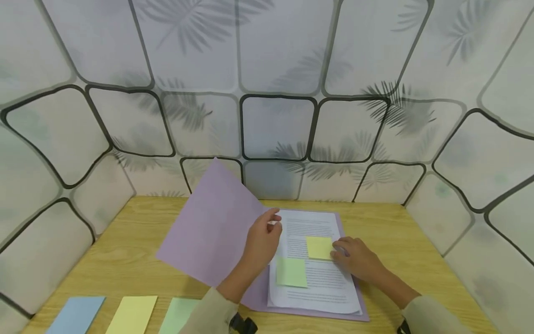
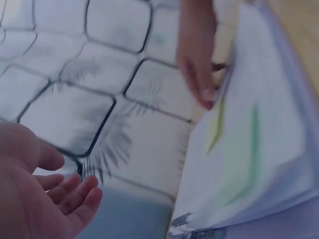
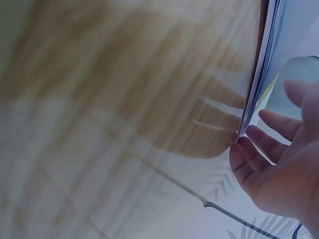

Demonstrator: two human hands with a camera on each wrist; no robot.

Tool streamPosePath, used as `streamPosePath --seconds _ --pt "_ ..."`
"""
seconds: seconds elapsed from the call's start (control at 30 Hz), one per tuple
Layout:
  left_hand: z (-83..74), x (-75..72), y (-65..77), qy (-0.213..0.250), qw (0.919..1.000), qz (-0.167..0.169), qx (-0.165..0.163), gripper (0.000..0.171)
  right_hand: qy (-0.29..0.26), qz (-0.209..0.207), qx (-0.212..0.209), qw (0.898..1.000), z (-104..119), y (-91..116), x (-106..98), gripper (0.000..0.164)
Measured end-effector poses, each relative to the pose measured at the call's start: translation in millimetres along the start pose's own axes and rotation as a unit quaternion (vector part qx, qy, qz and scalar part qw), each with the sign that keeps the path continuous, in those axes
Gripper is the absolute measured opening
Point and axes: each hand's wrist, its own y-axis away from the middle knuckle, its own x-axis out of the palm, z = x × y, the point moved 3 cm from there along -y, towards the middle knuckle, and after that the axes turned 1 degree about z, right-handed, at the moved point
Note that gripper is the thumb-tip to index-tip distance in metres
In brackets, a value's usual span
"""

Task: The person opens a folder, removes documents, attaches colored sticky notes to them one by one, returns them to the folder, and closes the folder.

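An open purple folder point(image 1: 217, 222) lies on the table, its left cover raised at a slant. On its right side is a stack of printed sheets point(image 1: 325, 292). A yellow sticky note point(image 1: 319, 247) and a green sticky note point(image 1: 291, 272) lie on the top sheet. My right hand point(image 1: 360, 260) touches the right edge of the stack, beside the yellow note; in the right wrist view its fingertips point(image 3: 241, 149) meet the sheet edges. Over the folder's fold hovers my left hand point(image 1: 263, 239), fingers loosely bent, holding nothing. A metal clip point(image 2: 199, 232) shows at the stack's edge in the left wrist view.
Along the table's front left lie a blue pad point(image 1: 77, 314), a yellow pad point(image 1: 132, 314) and a green pad point(image 1: 179, 313), the last partly behind my left sleeve. Patterned walls point(image 1: 275, 130) enclose the wooden table point(image 1: 137, 250) at the back and sides.
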Motion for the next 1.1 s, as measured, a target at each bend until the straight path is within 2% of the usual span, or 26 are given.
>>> streamPosePath --seconds 0.07,0.17,0.23,0.33,0.43,0.5,0.6,0.67,0.87,1.1 --pt "1.5 -2.4 -20.3 -0.007 0.9999 -0.013 -0.004 0.037 0.012 -0.002 -0.001 1.0 -1.1 0.1 1.7 0.041" --pt "5.1 -12.0 -45.7 -0.031 0.9993 -0.01 -0.019 0.033 0.043 0.002 -0.01 0.999 0.2 -1.4 4.5 0.044" --pt "8.8 -18.6 -58.9 -0.055 0.9982 0.004 -0.025 0.031 0.062 0.006 -0.009 0.998 1.2 -2.4 5.8 0.046" --pt "19.1 -22.9 -71.0 -0.097 0.9943 0.037 -0.025 0.028 0.082 0.004 -0.005 0.997 1.5 -2.6 5.6 0.047" --pt "37.3 -20.3 -75.3 -0.134 0.9882 0.071 -0.018 0.025 0.085 0.001 -0.001 0.996 1.3 -1.5 4.4 0.047" --pt "52.2 -16.9 -74.8 -0.148 0.9842 0.093 -0.026 0.024 0.081 0.002 -0.003 0.997 1.0 -0.6 4.1 0.047" --pt "71.9 -12.4 -74.0 -0.163 0.9799 0.112 -0.027 0.026 0.079 0.005 -0.004 0.997 0.1 0.5 4.4 0.047" --pt "82.1 -9.9 -73.2 -0.16 0.979 0.119 -0.043 0.027 0.083 0.008 -0.004 0.997 -0.3 0.8 5.1 0.047" --pt "96.5 -1.6 -76.5 -0.131 0.9792 0.134 -0.078 0.035 0.081 0.004 -0.001 0.997 -0.3 0.7 5.4 0.046" --pt "106.5 4.7 -77.0 -0.125 0.9814 0.132 -0.061 0.036 0.077 0.002 -0.012 0.997 3.3 1.5 4.9 0.047"
